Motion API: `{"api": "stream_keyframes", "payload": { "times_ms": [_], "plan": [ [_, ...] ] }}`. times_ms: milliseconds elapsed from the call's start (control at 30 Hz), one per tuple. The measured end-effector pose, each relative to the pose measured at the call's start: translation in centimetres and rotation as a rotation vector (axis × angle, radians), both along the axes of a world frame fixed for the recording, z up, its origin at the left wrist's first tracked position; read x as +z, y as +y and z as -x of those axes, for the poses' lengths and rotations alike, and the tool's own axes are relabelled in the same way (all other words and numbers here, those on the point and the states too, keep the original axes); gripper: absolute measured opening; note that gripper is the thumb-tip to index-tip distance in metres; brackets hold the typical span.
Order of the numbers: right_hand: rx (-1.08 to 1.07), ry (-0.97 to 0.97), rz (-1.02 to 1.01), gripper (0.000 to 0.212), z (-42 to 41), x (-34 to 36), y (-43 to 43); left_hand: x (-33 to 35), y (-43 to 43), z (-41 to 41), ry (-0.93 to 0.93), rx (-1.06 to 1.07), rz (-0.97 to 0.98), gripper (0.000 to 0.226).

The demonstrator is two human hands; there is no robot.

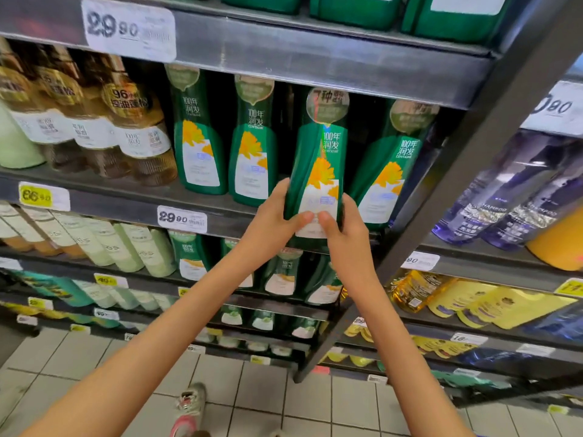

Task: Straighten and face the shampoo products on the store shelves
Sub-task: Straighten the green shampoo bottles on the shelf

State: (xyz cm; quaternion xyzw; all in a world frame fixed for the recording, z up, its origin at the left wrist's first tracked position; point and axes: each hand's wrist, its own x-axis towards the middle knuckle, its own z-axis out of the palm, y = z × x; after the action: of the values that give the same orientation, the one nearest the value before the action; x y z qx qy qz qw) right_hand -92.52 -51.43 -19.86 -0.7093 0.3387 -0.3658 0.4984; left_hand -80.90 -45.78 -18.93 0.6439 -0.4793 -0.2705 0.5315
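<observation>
Shampoo bottle [317, 171], the green one, sits third in its shelf [189, 201] row with left hand [277, 212] and right hand [342, 227] both gripping its base; I'd twist the label square, then slide it flush with its neighbours.

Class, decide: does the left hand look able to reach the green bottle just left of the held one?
Probably yes: the neighbouring bottle stands unblocked at the shelf front beside the left hand, which must first release the held bottle.
</observation>
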Motion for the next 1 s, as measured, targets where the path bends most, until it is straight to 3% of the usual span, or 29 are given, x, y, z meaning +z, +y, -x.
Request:
{"api": "stream_keyframes", "payload": {
  "times_ms": [167, 300, 533, 767, 1000],
  "plan": [
    [-0.019, 0.056, 0.097, 0.027, -0.6, 0.6, -0.5, -0.1, -0.8, -0.5, 0.005, 0.025, 0.047, 0.052],
    [-0.03, 0.08, 0.131, 0.048, -1.1, 1.0, -0.8, -0.3, -1.4, -0.5, 0.005, 0.047, 0.095, 0.054],
    [-0.096, 0.103, 0.155, 0.043, -1.3, 0.0, -0.8, -1.5, -1.9, 0.5, -0.039, 0.121, 0.135, 0.062],
    [-0.188, 0.052, 0.087, 0.043, -2.0, -0.6, -0.1, -2.7, -1.2, 2.4, -0.082, 0.374, 0.19, 0.062],
    [-0.335, 0.033, 0.187, 0.051, -1.5, -1.1, 1.9, -3.5, -1.5, 2.3, -0.179, 0.465, 0.194, 0.063]
  ]
}}
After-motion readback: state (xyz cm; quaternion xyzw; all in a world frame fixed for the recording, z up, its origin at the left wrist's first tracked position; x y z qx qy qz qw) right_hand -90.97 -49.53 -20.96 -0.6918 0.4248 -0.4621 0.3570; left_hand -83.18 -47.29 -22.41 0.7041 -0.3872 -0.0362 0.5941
